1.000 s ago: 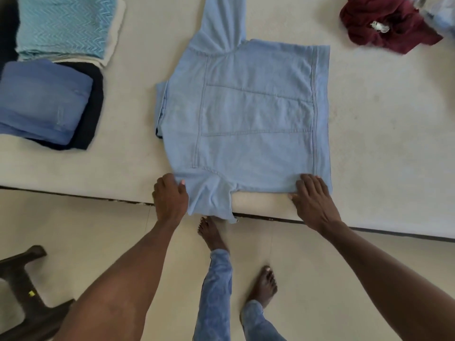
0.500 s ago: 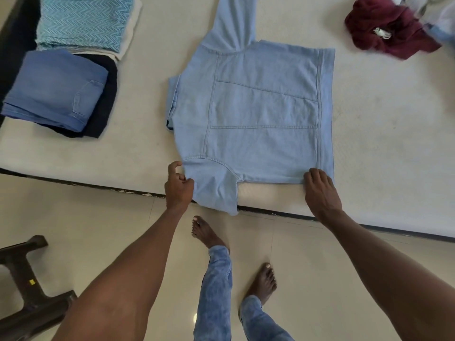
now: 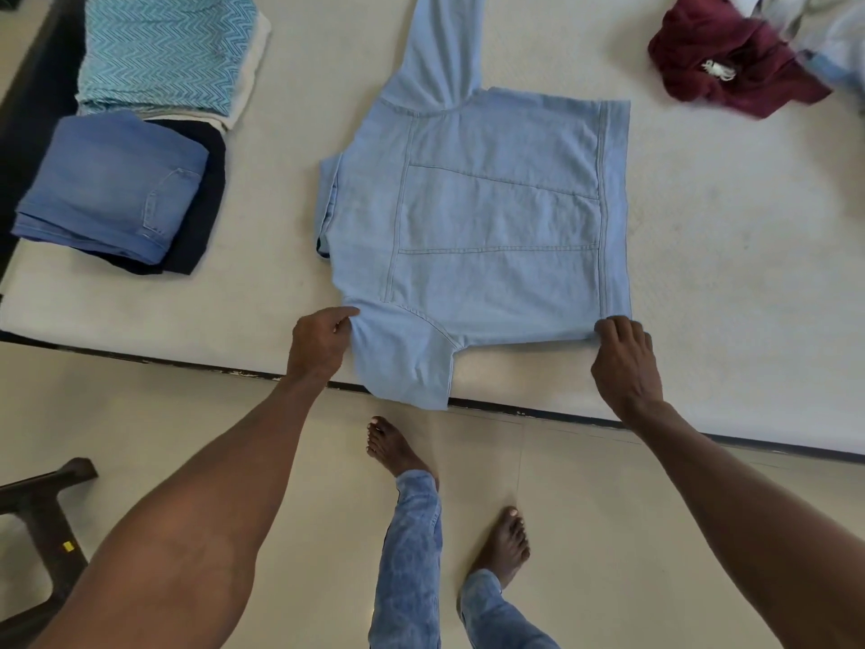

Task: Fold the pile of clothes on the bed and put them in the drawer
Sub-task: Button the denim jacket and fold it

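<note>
A light blue denim jacket (image 3: pixel 491 217) lies flat, back side up, on the cream bed (image 3: pixel 725 274). One sleeve stretches away toward the far side and the near sleeve (image 3: pixel 402 363) hangs over the bed's front edge. My left hand (image 3: pixel 320 344) pinches the jacket at the near left shoulder. My right hand (image 3: pixel 625 363) grips the near right bottom corner, fingers curled over the hem.
Folded clothes are stacked at the left: blue jeans (image 3: pixel 112 189) on dark cloth and a teal zigzag piece (image 3: pixel 164 49) behind. A maroon garment (image 3: pixel 730 67) and pale clothes (image 3: pixel 824 35) lie crumpled at the far right. A dark stool (image 3: pixel 42 522) stands on the floor, lower left.
My left hand went from lying on the sleeve to pinching the shoulder edge. My right hand slid toward the bottom corner and curled onto the hem. The near sleeve hangs further over the edge.
</note>
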A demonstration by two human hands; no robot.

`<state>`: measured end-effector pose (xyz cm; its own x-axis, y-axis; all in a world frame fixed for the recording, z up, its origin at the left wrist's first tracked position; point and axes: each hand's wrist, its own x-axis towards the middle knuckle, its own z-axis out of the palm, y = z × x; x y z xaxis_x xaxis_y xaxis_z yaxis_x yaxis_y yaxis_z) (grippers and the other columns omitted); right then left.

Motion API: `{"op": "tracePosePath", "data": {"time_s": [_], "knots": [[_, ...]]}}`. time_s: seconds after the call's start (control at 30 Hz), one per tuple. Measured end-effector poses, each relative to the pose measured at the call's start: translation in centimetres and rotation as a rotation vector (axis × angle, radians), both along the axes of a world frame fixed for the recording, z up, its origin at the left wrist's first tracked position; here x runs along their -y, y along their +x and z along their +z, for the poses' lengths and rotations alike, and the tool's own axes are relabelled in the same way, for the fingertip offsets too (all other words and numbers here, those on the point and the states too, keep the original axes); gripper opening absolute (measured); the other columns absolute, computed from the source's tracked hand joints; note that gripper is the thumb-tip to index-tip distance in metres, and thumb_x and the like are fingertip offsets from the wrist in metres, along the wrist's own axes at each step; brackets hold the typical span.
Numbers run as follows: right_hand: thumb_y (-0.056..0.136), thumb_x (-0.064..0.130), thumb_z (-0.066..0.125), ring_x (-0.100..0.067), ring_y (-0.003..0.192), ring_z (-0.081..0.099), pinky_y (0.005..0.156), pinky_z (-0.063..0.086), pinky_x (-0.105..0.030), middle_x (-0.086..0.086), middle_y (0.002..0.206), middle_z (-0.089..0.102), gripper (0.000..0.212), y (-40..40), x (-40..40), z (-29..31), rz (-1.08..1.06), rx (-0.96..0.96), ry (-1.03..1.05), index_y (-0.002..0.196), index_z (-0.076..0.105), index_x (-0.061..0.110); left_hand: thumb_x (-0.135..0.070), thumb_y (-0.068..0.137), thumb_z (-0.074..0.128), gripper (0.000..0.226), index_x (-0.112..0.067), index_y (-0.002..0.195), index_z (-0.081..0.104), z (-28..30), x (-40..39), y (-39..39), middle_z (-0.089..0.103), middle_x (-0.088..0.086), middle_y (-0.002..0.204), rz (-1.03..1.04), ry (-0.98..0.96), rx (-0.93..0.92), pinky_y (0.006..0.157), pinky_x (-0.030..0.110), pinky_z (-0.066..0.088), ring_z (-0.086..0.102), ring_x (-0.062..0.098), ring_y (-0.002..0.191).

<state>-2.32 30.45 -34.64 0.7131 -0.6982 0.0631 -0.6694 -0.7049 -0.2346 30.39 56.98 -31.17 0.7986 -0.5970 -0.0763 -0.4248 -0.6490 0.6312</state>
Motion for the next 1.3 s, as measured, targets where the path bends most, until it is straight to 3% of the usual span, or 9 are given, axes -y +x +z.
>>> {"op": "tracePosePath", "data": {"time_s": [0.1,0.23,0.37,0.5,0.83,0.93,1.03,1.17,1.3], "knots": [[0.071,-0.022,0.049,-0.037,0.095,0.048,0.083,0.041,-0.045,-0.022,0.106,0.057,0.04,1.3,1.2,1.8,-0.106,0.122,0.027,0.105,0.057,-0.002,-0.005,0.091,0.061,0.022,-0.011,0.107,0.075,1.5,1.4,0.7,0.072,-0.005,0.096,0.2,-0.111,-0.173,0.077,0.015,0.052,0.064,-0.007,0.075],[0.075,-0.02,0.046,-0.037,0.094,0.049,0.081,0.038,-0.041,-0.021,0.104,0.056,0.037,3.8,3.7,4.3,-0.163,0.238,0.006,0.105,0.056,-0.002,-0.014,0.085,0.06,0.016,-0.024,0.09,0.071,3.2,5.1,2.5,0.07,-0.006,0.084,0.375,-0.265,-0.369,0.07,0.032,0.053,0.063,0.013,0.076],[0.069,-0.024,0.043,-0.034,0.084,0.047,0.077,0.036,-0.038,-0.02,0.092,0.053,0.037,6.9,7.2,5.6,-0.219,0.28,-0.001,0.096,0.051,-0.001,-0.013,0.089,0.055,0.014,-0.015,0.098,0.065,4.2,9.9,5.2,0.061,-0.008,0.084,0.408,-0.353,-0.393,0.066,0.023,0.044,0.054,0.008,0.073],[0.061,-0.025,0.051,-0.037,0.085,0.051,0.075,0.042,-0.044,-0.021,0.099,0.056,0.04,9.4,11.0,5.6,-0.113,0.129,-0.089,0.093,0.056,-0.003,-0.014,0.094,0.05,0.014,-0.018,0.103,0.059,4.3,14.6,8.4,0.06,-0.011,0.094,0.354,-0.314,-0.371,0.066,0.01,0.04,0.054,0.005,0.083],[0.086,-0.002,0.047,-0.036,0.101,0.05,0.089,0.037,-0.044,-0.019,0.11,0.055,0.022,16.6,16.9,1.7,-0.186,-0.17,0.028,0.106,0.057,0.0,-0.01,0.091,0.052,0.016,-0.016,0.095,0.066,-0.6,21.4,14.9,0.066,0.0,0.093,0.401,-0.348,-0.743,0.087,0.035,0.049,0.059,0.022,0.094],[0.086,-0.005,0.045,-0.035,0.101,0.049,0.088,0.037,-0.042,-0.018,0.113,0.053,0.029,17.5,17.3,1.0,-0.3,-0.081,0.116,0.112,0.053,0.003,-0.022,0.079,0.066,0.009,-0.018,0.087,0.068,-1.5,21.3,15.9,0.067,0.007,0.101,0.4,-0.383,-0.937,0.088,0.038,0.05,0.061,0.025,0.097],[0.086,-0.009,0.047,-0.03,0.097,0.049,0.079,0.039,-0.034,-0.02,0.123,0.045,0.035,17.5,16.8,1.5,-0.506,0.14,0.27,0.12,0.05,-0.002,-0.01,0.079,0.074,0.028,-0.026,0.101,0.069,-1.8,20.4,15.9,0.067,0.002,0.116,0.351,-0.337,-0.846,0.089,0.035,0.055,0.066,0.019,0.102],[0.08,-0.005,0.052,-0.027,0.085,0.055,0.066,0.037,-0.029,-0.016,0.097,0.059,0.009,15.6,15.8,2.7,-0.6,0.28,0.34,0.084,0.06,-0.001,-0.003,0.085,0.068,0.036,-0.023,0.114,0.065,-0.9,18.8,15.0,0.07,-0.001,0.107,0.497,-0.443,-0.892,0.072,0.029,0.057,0.069,0.014,0.088],[0.077,-0.013,0.046,-0.022,0.06,0.051,0.053,0.038,-0.029,-0.008,0.07,0.057,0.024,13.5,12.7,4.3,-0.442,0.313,0.344,0.078,0.052,0.01,-0.035,0.075,0.083,0.052,-0.02,0.119,0.059,0.2,16.5,13.3,0.07,0.003,0.113,0.478,-0.322,-0.939,0.073,0.033,0.055,0.069,0.016,0.088]]}}
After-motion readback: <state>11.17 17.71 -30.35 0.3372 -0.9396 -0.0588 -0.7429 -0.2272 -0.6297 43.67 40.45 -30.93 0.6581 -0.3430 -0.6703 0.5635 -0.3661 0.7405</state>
